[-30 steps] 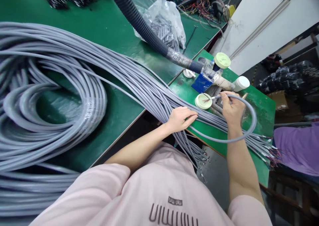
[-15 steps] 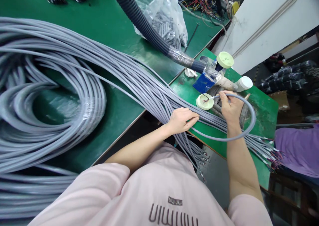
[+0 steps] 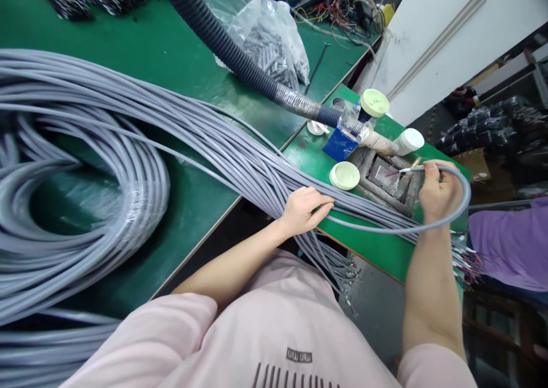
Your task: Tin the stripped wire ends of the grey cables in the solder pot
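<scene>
My right hand point(image 3: 439, 191) is closed around a grey cable point(image 3: 464, 197) near its stripped end. The cable bends back in a loop over my right wrist toward the bundle. Its thin bare wires point(image 3: 391, 173) point left, at the shiny silver surface of a square, grimy solder pot point(image 3: 368, 185); whether they touch it I cannot tell. My left hand point(image 3: 305, 210) lies over the bundle of grey cables point(image 3: 257, 171), fingers curled together and thumb pressed in, with the looped cable coming out beside it. Left of the pot stands an open round tub point(image 3: 345, 176) with pale contents.
A ribbed black hose point(image 3: 222, 45) reaches down to a pipe point(image 3: 379, 142) behind the pot. Nearby stand a yellow-lidded jar point(image 3: 374, 102), a white-lidded jar point(image 3: 410, 141) and a blue box point(image 3: 339, 142). Coiled cables point(image 3: 141, 205) fill the left. A person in purple point(image 3: 509, 245) is at right.
My right hand has moved right with the cable, taking its wire ends out of the round tub and over to the solder pot. My left hand keeps its place on the bundle.
</scene>
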A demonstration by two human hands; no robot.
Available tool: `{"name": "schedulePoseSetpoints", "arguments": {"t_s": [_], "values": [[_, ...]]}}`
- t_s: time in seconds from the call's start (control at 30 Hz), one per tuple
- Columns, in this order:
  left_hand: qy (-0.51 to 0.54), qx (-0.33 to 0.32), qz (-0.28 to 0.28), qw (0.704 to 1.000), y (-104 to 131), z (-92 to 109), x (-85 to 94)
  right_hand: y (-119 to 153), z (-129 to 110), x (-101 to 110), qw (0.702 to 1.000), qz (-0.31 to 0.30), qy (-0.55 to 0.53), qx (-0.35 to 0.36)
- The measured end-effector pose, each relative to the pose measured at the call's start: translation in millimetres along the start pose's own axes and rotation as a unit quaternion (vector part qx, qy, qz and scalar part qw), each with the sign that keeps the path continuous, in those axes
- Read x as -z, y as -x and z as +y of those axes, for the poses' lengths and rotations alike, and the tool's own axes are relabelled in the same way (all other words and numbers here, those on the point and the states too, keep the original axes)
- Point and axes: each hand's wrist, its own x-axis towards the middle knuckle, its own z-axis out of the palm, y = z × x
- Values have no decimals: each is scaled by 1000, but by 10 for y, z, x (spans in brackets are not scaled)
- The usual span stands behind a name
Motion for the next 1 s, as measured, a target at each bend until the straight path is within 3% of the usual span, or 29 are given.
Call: {"name": "schedulePoseSetpoints", "arguments": {"t_s": [0.3,0.7,0.83,1.0], "values": [[-11,-7,-1,1000,-14,10,2,-77,382,-264,998,-24,37,-38],[-10,-14,4,1000,-13,6,-2,-89,503,-468,997,-37,60,-39],[-15,-9,-1,1000,-3,3,-8,-61,401,-344,999,-15,41,-26],[-10,3,-11,1000,-6,-19,0,215,-67,115,998,40,-27,28]]}}
